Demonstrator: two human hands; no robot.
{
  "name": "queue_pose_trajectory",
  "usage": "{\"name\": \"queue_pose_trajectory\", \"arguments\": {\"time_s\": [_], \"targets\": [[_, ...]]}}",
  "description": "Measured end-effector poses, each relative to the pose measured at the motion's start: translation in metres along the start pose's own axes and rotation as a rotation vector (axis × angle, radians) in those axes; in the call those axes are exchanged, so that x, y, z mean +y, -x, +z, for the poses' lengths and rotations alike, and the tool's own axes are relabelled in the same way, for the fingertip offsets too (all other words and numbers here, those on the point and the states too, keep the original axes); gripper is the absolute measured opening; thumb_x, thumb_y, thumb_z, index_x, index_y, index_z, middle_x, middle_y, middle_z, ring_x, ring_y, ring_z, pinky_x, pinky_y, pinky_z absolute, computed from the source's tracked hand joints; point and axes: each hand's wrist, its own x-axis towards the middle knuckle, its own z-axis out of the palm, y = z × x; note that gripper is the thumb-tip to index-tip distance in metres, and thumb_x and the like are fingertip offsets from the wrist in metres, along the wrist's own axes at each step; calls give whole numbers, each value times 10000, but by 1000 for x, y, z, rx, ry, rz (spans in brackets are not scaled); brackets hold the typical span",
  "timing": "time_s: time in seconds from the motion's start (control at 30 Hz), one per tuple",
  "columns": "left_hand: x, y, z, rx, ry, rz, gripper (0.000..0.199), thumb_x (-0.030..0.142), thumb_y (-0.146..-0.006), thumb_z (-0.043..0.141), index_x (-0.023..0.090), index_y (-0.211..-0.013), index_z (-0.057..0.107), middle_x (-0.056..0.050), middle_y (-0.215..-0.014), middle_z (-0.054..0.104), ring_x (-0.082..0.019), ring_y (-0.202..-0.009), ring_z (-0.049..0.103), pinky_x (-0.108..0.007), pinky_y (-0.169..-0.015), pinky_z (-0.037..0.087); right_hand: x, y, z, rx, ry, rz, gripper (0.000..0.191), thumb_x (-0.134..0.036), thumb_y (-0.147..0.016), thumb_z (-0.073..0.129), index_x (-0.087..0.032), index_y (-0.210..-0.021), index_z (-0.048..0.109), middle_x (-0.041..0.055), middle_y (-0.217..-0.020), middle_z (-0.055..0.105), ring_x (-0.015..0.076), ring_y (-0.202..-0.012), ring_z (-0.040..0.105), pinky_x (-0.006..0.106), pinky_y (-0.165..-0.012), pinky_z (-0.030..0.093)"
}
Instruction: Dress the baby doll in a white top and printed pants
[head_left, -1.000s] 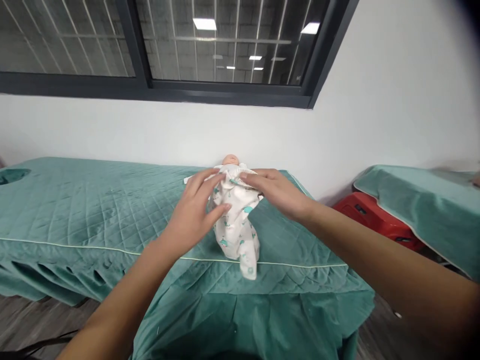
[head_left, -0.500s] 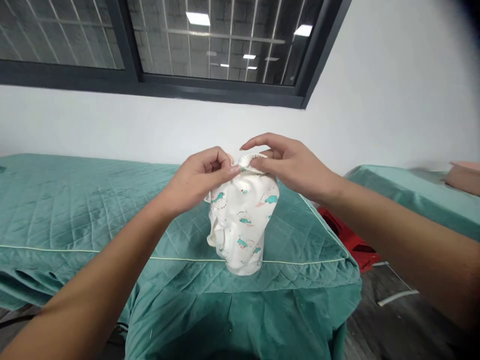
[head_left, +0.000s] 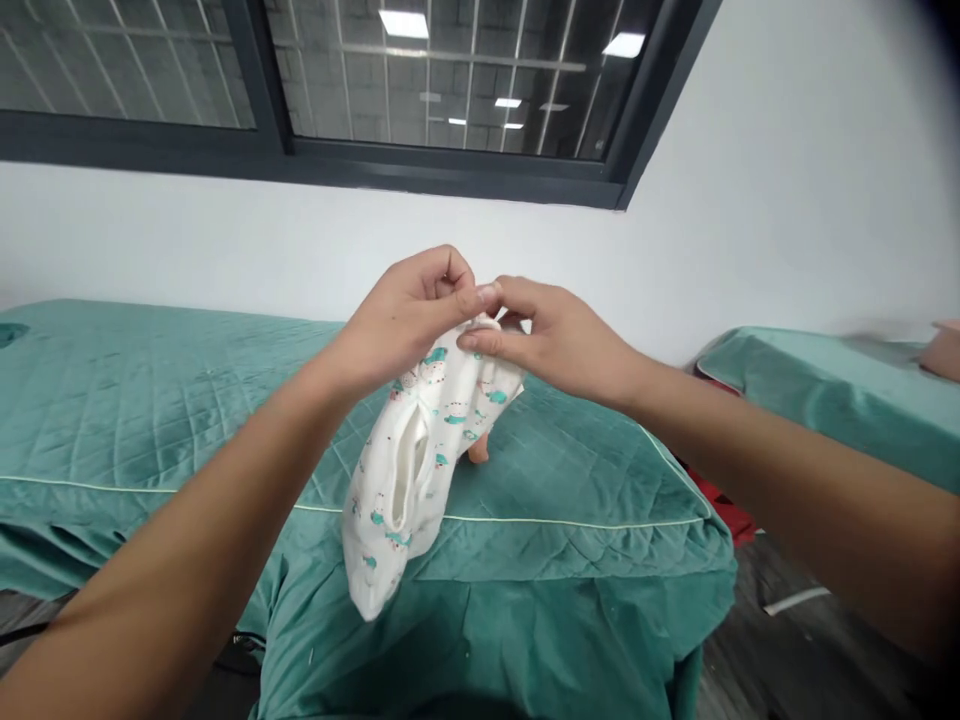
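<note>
A white baby garment (head_left: 450, 440) with teal and pink animal prints hangs from both hands above the green quilted cover. Its lower end droops to the lower left, where a slit-like opening (head_left: 409, 465) faces me. My left hand (head_left: 420, 310) is closed at the top edge, thumb and bent fingers pinching the cloth. Beside it, my right hand (head_left: 551, 335) grips the gathered trim between thumb and fingers, the fingertips of both hands meeting. Below the cloth pokes a small peach-coloured piece (head_left: 479, 449), like a doll's limb; the rest of it is hidden.
A green quilted cover (head_left: 187, 400) drapes over the bed-like surface, with light piping along its edge. Another green-covered surface (head_left: 832, 390) stands at the right, and a red object (head_left: 724, 510) sits low between them. Behind are a white wall and a dark-framed window (head_left: 450, 175).
The garment has turned and swung, its lower end now out to the left with the slit showing. My right hand has closed in beside my left, and the peach piece has come into view below.
</note>
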Motion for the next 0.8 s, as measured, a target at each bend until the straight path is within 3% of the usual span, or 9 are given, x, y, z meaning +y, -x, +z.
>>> {"name": "queue_pose_trajectory", "arguments": {"time_s": [0.1, 0.2, 0.27, 0.4, 0.5, 0.67, 0.8], "targets": [[-7, 6, -13, -135, -74, -106, 302, 474, -774, 745, 186, -763, 654, 0, -633, 568, -120, -585, 521, -223, -508, 346, 12, -1, 1, -73, -68, 105, 222, -422, -838, 686, -201, -821, 684, 4, -803, 636, 159, -773, 561, 299, -707, 422], [-13, 14, -30, -393, -160, -241, 268, 431, -678, 813, 192, -757, 721, -13, -670, 651, -142, -587, 579, -225, -506, 392, 21, 2, 0, -47, -178, 195, 314, -500, -806, 703, -192, -788, 649, 10, -765, 629, 152, -706, 553, 290, -645, 414], [-20, 20, -37, -455, -184, -306, 274, 440, -678, 808, 196, -785, 749, -26, -737, 699, -168, -640, 623, -235, -544, 433, 31, 3, 0, -16, -243, 212, 350, -536, -791, 709, -195, -796, 630, 10, -767, 625, 148, -691, 547, 288, -634, 415], [-42, 27, -29, -190, 3, -320, 373, 509, -792, 706, 172, -949, 737, -58, -911, 724, -184, -783, 647, -252, -663, 475, 53, 8, 5, 84, -212, 259, 354, -502, -734, 771, -205, -808, 595, -1, -782, 612, 148, -709, 538, 282, -642, 409], [-61, 30, -12, -38, 246, -340, 428, 516, -786, 718, 163, -1026, 702, -72, -956, 716, -187, -814, 648, -263, -711, 492, 57, 13, 16, 52, -118, 304, 394, -504, -683, 807, -207, -847, 605, 1, -814, 618, 166, -750, 547, 285, -665, 412], [-71, 32, 7, 31, 388, -368, 407, 512, -764, 744, 173, -980, 684, -48, -904, 702, -177, -770, 643, -256, -670, 496, 40, 20, 36, 103, -139, 272, 403, -530, -698, 794, -205, -830, 597, 1, -836, 613, 164, -777, 545, 271, -673, 411], [-56, 30, -1, 47, 266, -386, 362, 518, -784, 723, 174, -889, 685, -23, -761, 664, -142, -634, 591, -237, -556, 444, 37, 18, 37, 209, -297, 285, 397, -581, -798, 695, -208, -755, 564, -6, -747, 549, 141, -697, 511, 259, -613, 398]]}}
